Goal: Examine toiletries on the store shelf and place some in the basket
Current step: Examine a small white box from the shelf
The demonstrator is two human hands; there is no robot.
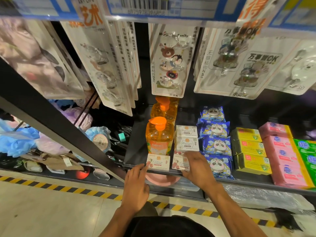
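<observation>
Through the head camera I have my right hand [196, 165] on a small white cardboard soap box printed with red cherries [178, 164], at the front lip of the black metal shelf [242, 182]. The fingers curl over its top and right end and the thumb tucks against its front edge, so the hand is closed around it. The box is a flat rectangular carton, its long axis running left to right along the lip, with the printed face turned up towards me. Just left of that grip lies a matching second cherry carton [158, 162], set the same way round. My left hand [136, 187] reaches to it with fingers nearly straight and holds nothing. Its fingertips [142, 168] are at the carton's lower left corner, though I cannot tell whether they touch. Directly behind the grip sit plain white soap cartons [187, 142]. Behind the second carton stands a glossy clear orange plastic pump bottle [158, 137], squarish and upright. To the right of the grip runs a column of crinkly blue film packets with panda faces [217, 146], then yellow cardboard boxes [250, 149], pink wrapped bars [284, 159] and green wrapped packs [307, 154]. Above the grip hang blister cards of clear plastic hooks [168, 62]. Far to the left are soft mesh bath puffs [17, 141]. Below the grip, under the shelf, is a pink plastic bowl [162, 180].
</observation>
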